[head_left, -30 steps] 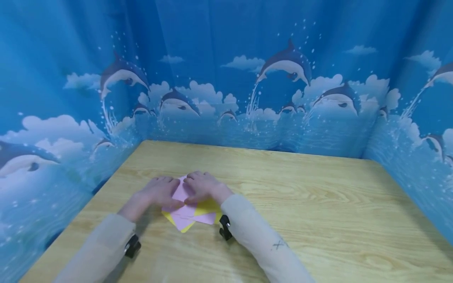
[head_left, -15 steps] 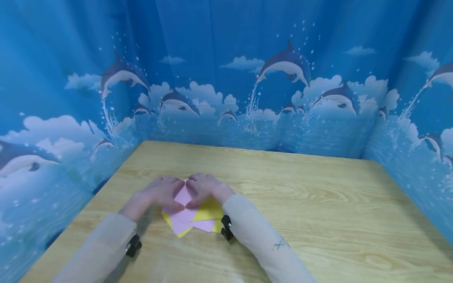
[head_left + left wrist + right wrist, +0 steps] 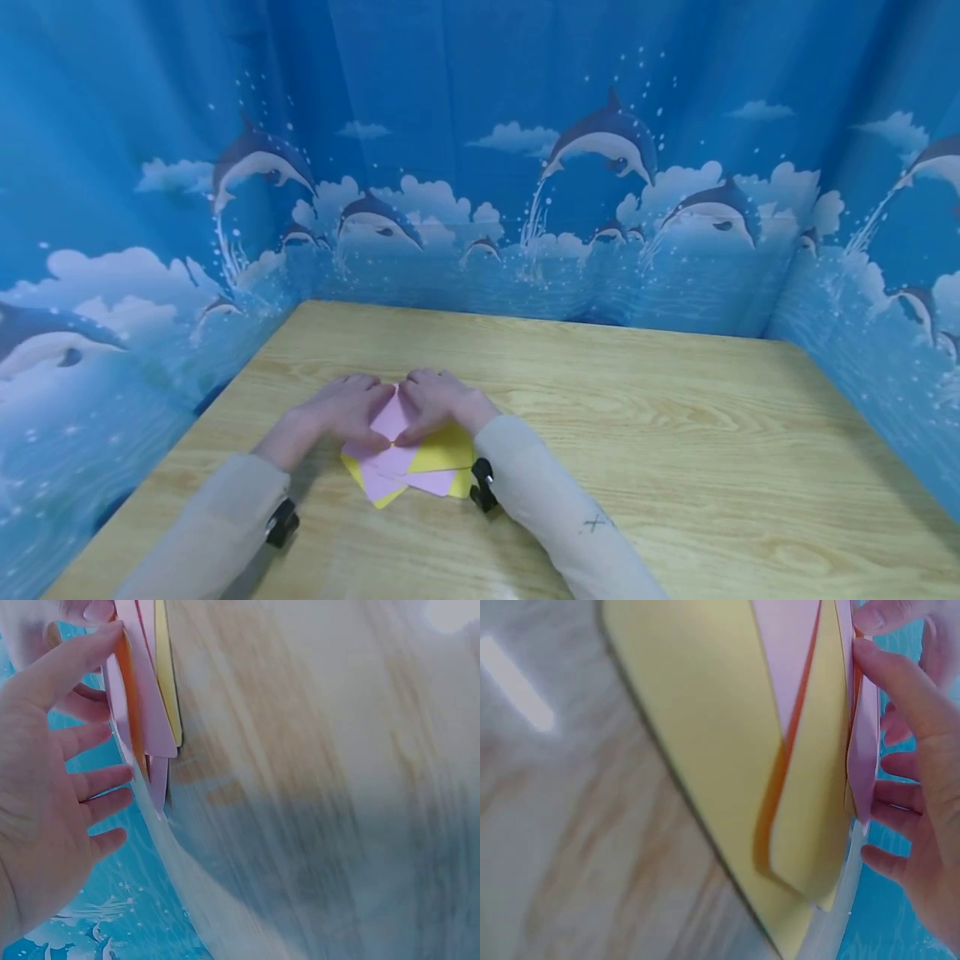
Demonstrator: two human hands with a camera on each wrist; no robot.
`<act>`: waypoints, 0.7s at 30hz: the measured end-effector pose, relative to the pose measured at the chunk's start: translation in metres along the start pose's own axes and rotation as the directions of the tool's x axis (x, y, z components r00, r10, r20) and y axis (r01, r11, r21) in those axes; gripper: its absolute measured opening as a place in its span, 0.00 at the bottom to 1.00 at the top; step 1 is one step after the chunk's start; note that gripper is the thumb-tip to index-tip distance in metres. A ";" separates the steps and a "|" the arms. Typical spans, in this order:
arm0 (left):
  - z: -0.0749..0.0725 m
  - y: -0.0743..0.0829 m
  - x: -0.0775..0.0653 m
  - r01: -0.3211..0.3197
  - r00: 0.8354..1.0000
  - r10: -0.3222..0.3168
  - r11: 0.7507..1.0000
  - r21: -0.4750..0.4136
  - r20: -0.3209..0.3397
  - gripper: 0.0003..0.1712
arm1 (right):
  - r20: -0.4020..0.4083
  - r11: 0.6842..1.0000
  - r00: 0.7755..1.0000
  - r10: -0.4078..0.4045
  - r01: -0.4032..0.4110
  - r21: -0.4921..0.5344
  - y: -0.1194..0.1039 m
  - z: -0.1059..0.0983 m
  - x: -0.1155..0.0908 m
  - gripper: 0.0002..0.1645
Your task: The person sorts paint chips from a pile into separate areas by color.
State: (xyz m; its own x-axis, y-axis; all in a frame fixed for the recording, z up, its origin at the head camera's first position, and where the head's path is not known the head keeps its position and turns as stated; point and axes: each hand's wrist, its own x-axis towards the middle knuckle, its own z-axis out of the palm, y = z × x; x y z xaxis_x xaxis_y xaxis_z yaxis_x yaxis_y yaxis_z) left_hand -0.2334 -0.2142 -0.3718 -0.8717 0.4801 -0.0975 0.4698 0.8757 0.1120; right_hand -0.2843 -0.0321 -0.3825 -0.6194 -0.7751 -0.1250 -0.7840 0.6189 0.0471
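Note:
Several overlapping flat pieces, pink [image 3: 390,418] and yellow [image 3: 444,448] with rounded corners, lie in a loose pile at the table's left side; they look like cards. My left hand [image 3: 341,410] rests over the pile's left side, and my right hand [image 3: 437,404] over its right. Both thumbs touch the top pink piece, their tips almost meeting. In the left wrist view the other fingers [image 3: 105,780] are extended beyond the pink edge [image 3: 157,724]. The right wrist view has the yellow pieces [image 3: 697,727] close up, the right thumb [image 3: 877,664] on a pink edge.
A wood-grain table [image 3: 637,442] extends to the right of the hands. Blue curtains [image 3: 465,108] printed with dolphins stand behind it and at both sides. A black wrist camera [image 3: 483,483] sits near the pile's right edge, another [image 3: 282,522] at the left cuff.
The pile has shifted slightly toward me, and its lower pieces have fanned out a little. Both hands moved slightly along, thumbs on the top pink piece.

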 end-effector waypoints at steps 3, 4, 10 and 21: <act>0.003 -0.002 0.001 0.014 1.000 -0.013 1.000 -0.015 0.006 0.52 | -0.018 1.000 1.000 -0.003 0.004 0.011 0.002 0.001 -0.001 0.51; 0.003 -0.002 0.001 0.019 1.000 -0.019 1.000 -0.020 0.007 0.53 | -0.024 1.000 1.000 -0.006 0.006 0.016 0.003 0.001 -0.002 0.51; 0.004 -0.002 0.006 0.027 1.000 -0.027 0.999 -0.022 -0.003 0.55 | -0.047 0.999 0.999 -0.019 0.021 0.034 0.009 0.001 -0.007 0.52; -0.009 0.010 0.017 -0.021 0.997 0.025 0.999 0.050 -0.075 0.51 | -0.085 1.000 0.996 -0.001 0.001 -0.005 0.021 -0.007 -0.020 0.52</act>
State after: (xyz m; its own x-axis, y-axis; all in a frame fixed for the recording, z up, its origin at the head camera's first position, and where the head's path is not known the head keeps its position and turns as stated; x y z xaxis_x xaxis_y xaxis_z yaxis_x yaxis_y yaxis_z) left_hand -0.2447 -0.1977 -0.3633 -0.8677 0.4966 -0.0198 0.4946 0.8667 0.0646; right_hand -0.2890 -0.0044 -0.3725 -0.6199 -0.7837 -0.0406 -0.7846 0.6179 0.0517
